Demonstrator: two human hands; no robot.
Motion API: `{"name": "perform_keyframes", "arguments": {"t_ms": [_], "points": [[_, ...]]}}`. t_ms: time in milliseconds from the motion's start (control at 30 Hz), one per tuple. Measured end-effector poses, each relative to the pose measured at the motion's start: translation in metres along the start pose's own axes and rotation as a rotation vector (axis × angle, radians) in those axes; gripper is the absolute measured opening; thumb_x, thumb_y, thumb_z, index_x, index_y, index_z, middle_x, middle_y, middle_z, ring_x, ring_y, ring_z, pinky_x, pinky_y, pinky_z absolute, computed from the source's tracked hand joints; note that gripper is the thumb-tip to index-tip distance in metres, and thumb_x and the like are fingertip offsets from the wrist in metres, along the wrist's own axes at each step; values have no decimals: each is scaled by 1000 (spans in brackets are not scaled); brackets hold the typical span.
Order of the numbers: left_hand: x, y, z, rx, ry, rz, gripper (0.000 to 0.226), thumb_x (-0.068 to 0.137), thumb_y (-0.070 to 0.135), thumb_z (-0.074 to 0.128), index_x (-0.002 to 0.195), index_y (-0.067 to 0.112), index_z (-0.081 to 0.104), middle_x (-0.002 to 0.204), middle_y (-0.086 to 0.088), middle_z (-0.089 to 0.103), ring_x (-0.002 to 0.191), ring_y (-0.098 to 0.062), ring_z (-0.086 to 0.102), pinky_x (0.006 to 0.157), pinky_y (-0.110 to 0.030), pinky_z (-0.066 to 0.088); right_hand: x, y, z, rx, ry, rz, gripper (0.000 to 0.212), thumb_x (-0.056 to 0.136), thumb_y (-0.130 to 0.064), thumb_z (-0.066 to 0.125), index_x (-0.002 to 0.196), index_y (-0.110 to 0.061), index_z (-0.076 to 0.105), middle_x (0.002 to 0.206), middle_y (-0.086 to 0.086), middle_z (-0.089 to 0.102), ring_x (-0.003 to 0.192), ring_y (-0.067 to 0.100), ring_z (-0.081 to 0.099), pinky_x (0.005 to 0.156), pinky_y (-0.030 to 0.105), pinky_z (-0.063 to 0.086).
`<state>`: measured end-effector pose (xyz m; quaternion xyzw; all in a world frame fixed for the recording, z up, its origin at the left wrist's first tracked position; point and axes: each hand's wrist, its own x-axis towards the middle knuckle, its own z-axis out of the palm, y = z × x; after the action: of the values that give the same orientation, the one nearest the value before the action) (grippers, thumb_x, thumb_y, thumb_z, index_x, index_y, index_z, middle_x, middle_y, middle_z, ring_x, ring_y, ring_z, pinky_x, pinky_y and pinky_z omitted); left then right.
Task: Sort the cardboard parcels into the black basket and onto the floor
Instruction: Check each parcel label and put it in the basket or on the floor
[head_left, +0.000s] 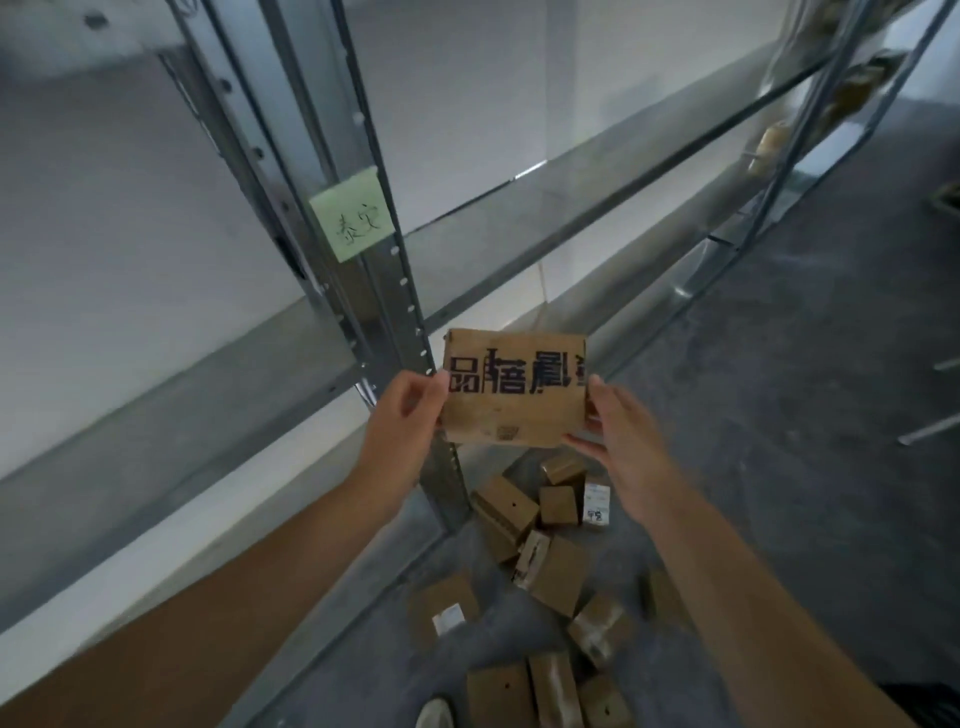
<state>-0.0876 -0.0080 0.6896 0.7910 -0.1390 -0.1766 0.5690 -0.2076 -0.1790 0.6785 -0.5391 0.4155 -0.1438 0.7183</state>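
Note:
I hold a flat cardboard parcel (515, 388) with large dark printed characters up in front of me, above the floor. My left hand (402, 415) grips its left edge, thumb on the front face. My right hand (621, 431) holds the right edge with its fingers fairly straight along the side and underside. Below it, several small cardboard parcels (550, 545) lie scattered on the grey floor. A dark edge at the lower right (919, 699) may be the black basket; I cannot tell.
A metal shelving rack (363, 218) with bare shelves stands right in front, a green sticky note (350, 215) on its upright. More brown items sit on a rack at the far right (852, 88). A shoe tip (434, 714) shows at the bottom.

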Motion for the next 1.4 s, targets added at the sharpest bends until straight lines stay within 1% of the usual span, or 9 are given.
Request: {"name": "perform_keyframes", "arguments": {"t_ms": [167, 400, 633, 733, 900, 1033, 1133, 1267, 1400], "points": [[-65, 23, -30, -45, 142, -17, 24, 93, 36, 62, 93, 13, 63, 98, -3, 70, 99, -19, 66, 94, -49, 53, -50, -14, 2, 16, -126, -39, 30, 102, -35, 45, 114, -11, 58, 110, 10, 69, 102, 24, 68, 87, 39, 58], [-155, 51, -78, -147, 242, 117, 15, 89, 8, 66, 85, 0, 55, 113, 7, 72, 102, -11, 69, 74, -18, 53, -109, -40, 17, -42, -318, -131, 39, 99, -48, 42, 118, -18, 59, 111, 6, 69, 106, 18, 63, 95, 42, 53], [-239, 53, -140, -347, 422, 206, 25, 75, -18, 68, 82, -7, 47, 118, -9, 70, 113, -24, 66, 84, -23, 56, -170, -63, 75, -101, -537, -140, 39, 96, -46, 52, 112, -13, 63, 106, 8, 72, 103, 22, 67, 96, 43, 53], [-272, 51, -169, -376, 493, 227, 29, 74, -20, 69, 91, -6, 50, 119, -8, 70, 112, -22, 67, 88, -25, 55, -200, -66, 109, -45, -669, -140, 41, 92, -43, 56, 111, -8, 62, 103, 7, 75, 103, 21, 69, 94, 38, 53], [-329, 36, -225, -379, 681, 263, 51, 79, -29, 55, 113, 10, 51, 109, 9, 66, 112, -20, 64, 88, -23, 54, -261, -60, 179, -119, -973, -215, 58, 73, -53, 64, 121, -21, 61, 114, 2, 72, 109, 17, 67, 103, 38, 47], [-390, 21, -280, -401, 780, 233, 61, 84, -5, 67, 131, 31, 52, 124, 12, 62, 118, -10, 61, 87, -26, 55, -322, -47, 240, -215, -1275, -257, 64, 77, -51, 61, 136, -29, 52, 126, -2, 68, 117, 15, 64, 108, 42, 44], [-437, 3, -326, -438, 853, 186, 55, 76, 30, 67, 130, 35, 56, 131, 7, 63, 123, -17, 59, 104, -42, 44, -368, -26, 286, -281, -1434, -286, 63, 83, -46, 59, 143, -28, 47, 129, -4, 66, 120, 16, 62, 109, 47, 42], [-495, -23, -385, -637, 1013, 174, 33, 94, 13, 55, 126, 21, 61, 125, -3, 67, 115, -19, 64, 95, -32, 49, -430, 16, 349, -407, -1603, -311, 49, 93, -40, 56, 141, -33, 48, 134, -10, 62, 124, 12, 58, 109, 48, 42], [-565, -53, -428, -589, 1160, 143, 32, 96, 21, 59, 127, 15, 60, 123, -3, 68, 117, -22, 63, 102, -35, 47, -497, 59, 410, -484, -1755, -290, 44, 98, -30, 55, 142, -29, 49, 138, -8, 59, 130, 13, 54, 113, 47, 38]]}}
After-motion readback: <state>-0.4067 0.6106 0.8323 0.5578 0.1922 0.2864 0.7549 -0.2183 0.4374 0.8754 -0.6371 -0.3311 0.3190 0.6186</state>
